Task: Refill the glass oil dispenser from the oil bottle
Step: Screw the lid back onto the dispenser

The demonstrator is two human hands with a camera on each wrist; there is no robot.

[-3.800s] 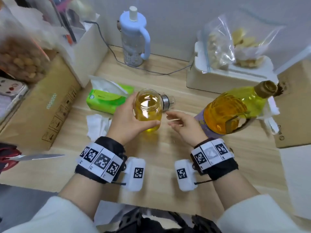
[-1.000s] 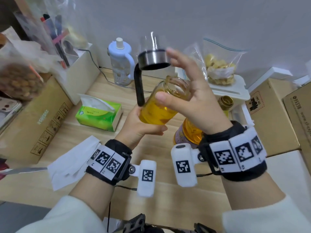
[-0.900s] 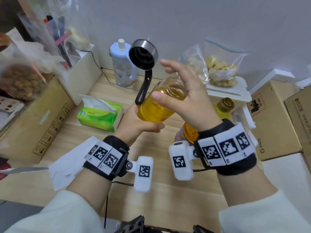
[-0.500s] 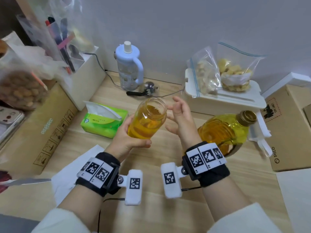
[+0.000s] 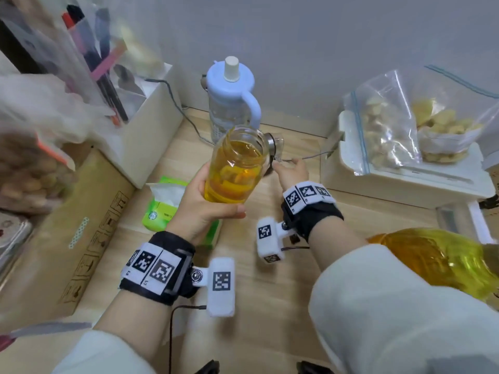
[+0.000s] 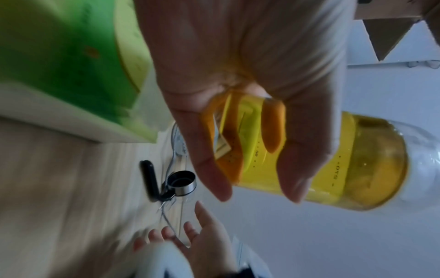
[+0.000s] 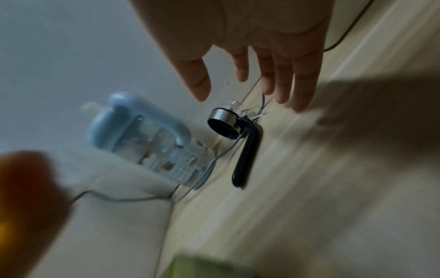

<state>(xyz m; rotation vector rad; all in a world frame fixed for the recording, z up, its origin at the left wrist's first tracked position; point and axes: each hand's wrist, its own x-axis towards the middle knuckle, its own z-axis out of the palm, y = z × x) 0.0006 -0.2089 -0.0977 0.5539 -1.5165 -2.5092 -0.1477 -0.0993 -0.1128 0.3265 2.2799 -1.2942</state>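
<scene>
My left hand [image 5: 213, 201] grips the glass oil dispenser [image 5: 235, 168], lidless, tilted and about two-thirds full of yellow oil, above the table. In the left wrist view my left hand [image 6: 257, 188] wraps its fingers round the dispenser [image 6: 357, 165]. The dispenser's steel lid [image 5: 271, 147] with its black handle lies on the table behind. My right hand [image 5: 287, 166] reaches out near the lid with straight, spread fingers and holds nothing. The right wrist view shows my right hand [image 7: 238, 88] just short of the lid [image 7: 223, 122]. The big oil bottle [image 5: 437, 260] stands at right, partly behind my sleeve.
A blue-and-white drink bottle [image 5: 229, 103] and a grey cable [image 5: 175, 101] sit by the wall behind the lid. A green tissue pack [image 5: 162, 209] lies left of the dispenser. A white box [image 5: 405, 182] bearing plastic bags stands at right, a cardboard box [image 5: 67, 238] at left.
The right hand took the lid off the dispenser and laid it on the table at the back. Since half a second ago it has stretched forward from beside the dispenser to the lid.
</scene>
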